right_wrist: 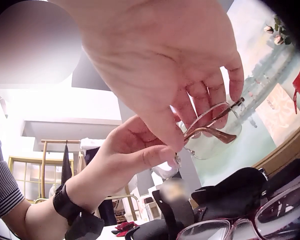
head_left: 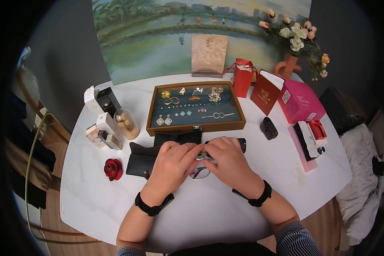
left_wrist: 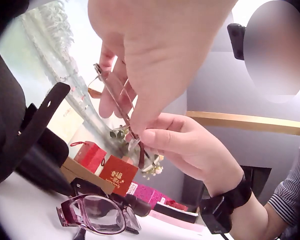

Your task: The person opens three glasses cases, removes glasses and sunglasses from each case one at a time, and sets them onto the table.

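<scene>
Close over the table's middle, my left hand (head_left: 170,164) and right hand (head_left: 234,164) both pinch a thin-rimmed pair of eyeglasses (right_wrist: 224,136) with brown temple tips. The thumbs meet near its middle in the right wrist view, and the folded temples lie along the lenses. Fingers hide much of the frame in the head view. Below the hands lies a second pair of eyeglasses (left_wrist: 121,223), purple-rimmed. A black soft case (head_left: 141,164) with a snap lies by my left hand, and another black case (head_left: 179,138) is behind it.
Behind the hands stands a wooden display case (head_left: 153,128) of jewellery. A red rose ornament (head_left: 113,169), small boxes and a glass dome (head_left: 127,123) are on the left. A red bag (head_left: 242,81), a red booklet (head_left: 266,91) and a pink box (head_left: 301,102) stand right.
</scene>
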A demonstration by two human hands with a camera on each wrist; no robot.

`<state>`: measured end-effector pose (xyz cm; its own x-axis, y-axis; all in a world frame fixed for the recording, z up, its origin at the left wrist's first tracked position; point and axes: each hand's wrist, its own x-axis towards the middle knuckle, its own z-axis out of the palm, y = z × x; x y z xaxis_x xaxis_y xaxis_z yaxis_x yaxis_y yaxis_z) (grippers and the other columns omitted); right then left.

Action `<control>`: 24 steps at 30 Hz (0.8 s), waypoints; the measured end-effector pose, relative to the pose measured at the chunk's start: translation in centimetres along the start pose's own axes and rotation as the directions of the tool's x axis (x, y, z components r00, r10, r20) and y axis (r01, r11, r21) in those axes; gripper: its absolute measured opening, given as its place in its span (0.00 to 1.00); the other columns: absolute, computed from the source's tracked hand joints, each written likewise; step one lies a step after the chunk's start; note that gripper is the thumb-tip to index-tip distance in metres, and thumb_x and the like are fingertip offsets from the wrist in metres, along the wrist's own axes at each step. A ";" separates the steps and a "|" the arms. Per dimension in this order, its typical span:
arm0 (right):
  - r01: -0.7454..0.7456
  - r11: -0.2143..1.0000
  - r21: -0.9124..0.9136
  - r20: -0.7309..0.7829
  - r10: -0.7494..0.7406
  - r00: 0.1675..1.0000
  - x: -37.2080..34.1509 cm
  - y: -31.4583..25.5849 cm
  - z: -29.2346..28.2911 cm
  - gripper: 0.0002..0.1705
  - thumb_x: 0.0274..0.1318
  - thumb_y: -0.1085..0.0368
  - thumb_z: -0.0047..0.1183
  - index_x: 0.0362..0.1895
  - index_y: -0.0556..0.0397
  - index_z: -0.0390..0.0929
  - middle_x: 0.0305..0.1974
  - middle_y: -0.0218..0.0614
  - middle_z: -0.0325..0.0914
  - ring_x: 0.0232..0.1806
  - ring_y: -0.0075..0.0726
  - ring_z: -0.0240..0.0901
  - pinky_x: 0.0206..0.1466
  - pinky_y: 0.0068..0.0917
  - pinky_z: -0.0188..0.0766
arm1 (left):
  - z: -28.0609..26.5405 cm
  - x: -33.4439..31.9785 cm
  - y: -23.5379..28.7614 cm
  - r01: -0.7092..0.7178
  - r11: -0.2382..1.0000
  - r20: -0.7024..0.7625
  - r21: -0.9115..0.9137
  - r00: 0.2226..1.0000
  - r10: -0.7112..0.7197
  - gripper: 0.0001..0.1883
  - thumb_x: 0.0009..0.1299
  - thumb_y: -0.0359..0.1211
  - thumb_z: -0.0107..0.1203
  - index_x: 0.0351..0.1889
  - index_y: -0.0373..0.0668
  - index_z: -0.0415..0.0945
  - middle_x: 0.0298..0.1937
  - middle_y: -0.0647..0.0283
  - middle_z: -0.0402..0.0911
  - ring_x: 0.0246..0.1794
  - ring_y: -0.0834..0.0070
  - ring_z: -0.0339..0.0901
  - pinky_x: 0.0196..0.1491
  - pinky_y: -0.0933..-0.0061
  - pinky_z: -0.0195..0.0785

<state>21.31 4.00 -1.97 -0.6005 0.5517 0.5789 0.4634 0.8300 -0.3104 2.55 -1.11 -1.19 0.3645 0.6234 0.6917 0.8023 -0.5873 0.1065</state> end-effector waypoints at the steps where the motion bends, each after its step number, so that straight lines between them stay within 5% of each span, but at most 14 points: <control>1: -0.003 1.000 -0.013 0.033 0.004 0.999 -0.1 0.0 0.2 0.20 0.45 0.65 0.64 0.44 0.54 0.77 0.41 0.33 0.75 0.47 0.40 0.69 0.55 0.38 0.60 | -0.1 0.1 0.0 0.000 1.000 0.029 -0.010 1.000 0.000 0.25 0.53 0.28 0.66 0.51 0.40 0.76 0.44 0.63 0.82 0.38 0.69 0.76 0.49 0.65 0.65; 14: -0.082 0.995 0.050 0.079 0.078 0.994 -0.4 0.3 1.4 0.18 0.45 0.66 0.62 0.43 0.56 0.76 0.39 0.38 0.73 0.46 0.45 0.70 0.50 0.39 0.65 | 0.3 -0.3 1.0 0.073 0.992 0.050 0.104 0.996 -0.079 0.26 0.53 0.31 0.67 0.52 0.42 0.76 0.41 0.64 0.82 0.34 0.69 0.76 0.46 0.66 0.64; 20: -0.118 0.987 0.112 0.067 0.111 0.992 -0.4 0.3 1.3 0.15 0.47 0.68 0.61 0.41 0.56 0.75 0.39 0.39 0.73 0.45 0.48 0.71 0.50 0.39 0.68 | 0.1 -0.2 0.9 0.110 0.974 0.029 0.196 0.993 -0.118 0.26 0.51 0.33 0.68 0.50 0.43 0.77 0.38 0.65 0.80 0.41 0.67 0.73 0.50 0.62 0.60; 24: -0.106 0.979 0.176 0.042 0.100 0.994 -0.3 1.1 1.4 0.14 0.44 0.69 0.60 0.38 0.55 0.75 0.36 0.39 0.72 0.42 0.47 0.72 0.45 0.40 0.69 | 0.0 0.0 0.6 0.139 0.985 0.021 0.103 0.990 -0.142 0.24 0.52 0.33 0.68 0.49 0.43 0.77 0.40 0.64 0.78 0.47 0.66 0.73 0.58 0.58 0.58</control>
<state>21.09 4.83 -3.52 -0.5779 0.6350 0.5127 0.4027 0.7683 -0.4976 3.07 -1.47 -1.10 0.2565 0.7115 0.6542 0.8898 -0.4382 0.1276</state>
